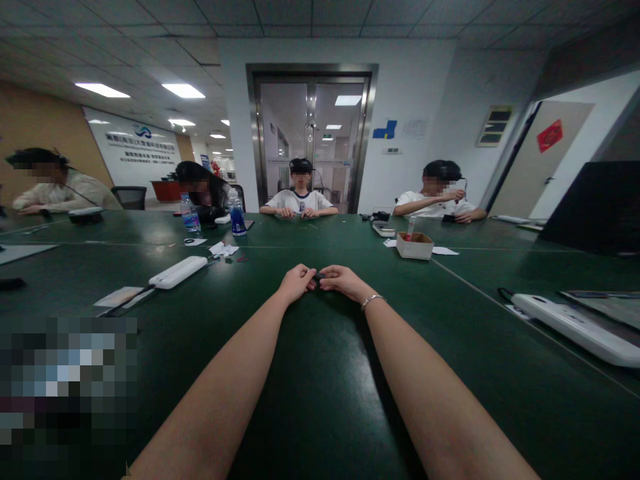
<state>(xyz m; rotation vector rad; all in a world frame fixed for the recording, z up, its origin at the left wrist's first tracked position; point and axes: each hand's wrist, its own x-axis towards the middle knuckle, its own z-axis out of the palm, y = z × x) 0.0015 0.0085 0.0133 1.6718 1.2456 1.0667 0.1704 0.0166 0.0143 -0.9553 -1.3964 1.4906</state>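
Both my arms reach forward over a dark green table (320, 373). Between my fingertips is a small dark object (319, 275), too small for its kind to show. My left hand (297, 284) pinches it from the left, with the thumb and fingers closed. From the right, my right hand (344, 281) closes its fingertips on the same object. A silver bracelet (373, 301) circles my right wrist. My fingers partly hide the object, which is held just above or on the tabletop; I cannot tell which.
A white power strip-like device (179, 272) lies left, a similar one (575, 327) right. Beyond my hands are a small cardboard box (415, 247), paper scraps (223, 249) and two bottles (237, 215). Several people sit around the table, one person (300, 200) directly opposite.
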